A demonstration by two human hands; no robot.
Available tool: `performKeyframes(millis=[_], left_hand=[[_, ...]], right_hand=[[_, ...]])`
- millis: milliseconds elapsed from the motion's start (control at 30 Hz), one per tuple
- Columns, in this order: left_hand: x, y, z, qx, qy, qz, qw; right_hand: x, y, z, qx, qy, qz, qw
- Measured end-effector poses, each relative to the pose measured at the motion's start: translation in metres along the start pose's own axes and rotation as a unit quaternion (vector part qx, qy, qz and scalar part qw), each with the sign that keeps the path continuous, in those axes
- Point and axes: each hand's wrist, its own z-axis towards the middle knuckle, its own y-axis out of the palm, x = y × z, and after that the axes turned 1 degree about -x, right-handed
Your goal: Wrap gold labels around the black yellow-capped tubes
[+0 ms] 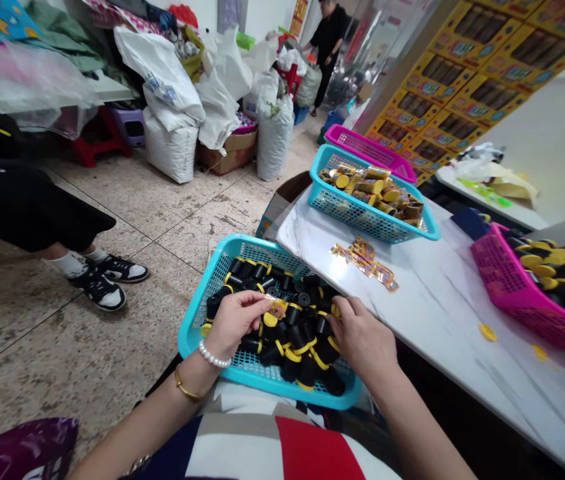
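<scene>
While the head view catches both hands over a turquoise basket (196, 300), the left hand (240, 319) pinches a printed wrapper (277, 307) between thumb and forefinger, above black canisters (293, 313) with yellow lids. Near the basket's right rim, the right hand (365, 337) curls its fingers by another lid; whether they grip it, I cannot tell. On the marbled table (432, 300), loose wrappers (365, 259) lie toward the near edge, a second turquoise basket (352, 210) stands at the far end, and a pink basket (500, 287) sits along the right edge.
</scene>
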Motion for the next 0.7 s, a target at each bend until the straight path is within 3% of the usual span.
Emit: performKeyframes(millis=[167,300,533,633,700], left_hand=[[-0.001,-0.002,0.003,-0.054,-0.065,-0.117,0.99],[-0.001,-0.004,0.008,-0.034,-0.067,-0.177,0.981],[0.0,-0.004,0.008,-0.04,-0.06,-0.186,0.98],[0.0,-0.005,0.007,-0.038,-0.07,-0.187,0.979],[0.0,-0.006,0.007,-0.042,-0.078,-0.185,0.979]], right_hand=[[-0.001,0.002,0.0,-0.013,-0.016,0.044,0.999],[0.005,0.005,-0.002,-0.012,-0.011,0.12,0.993],[0.0,0.003,-0.003,-0.049,0.043,0.085,0.994],[0.004,-0.002,-0.003,-0.028,0.057,0.139,0.988],[0.006,-0.009,-0.003,0.009,0.079,0.237,0.968]])
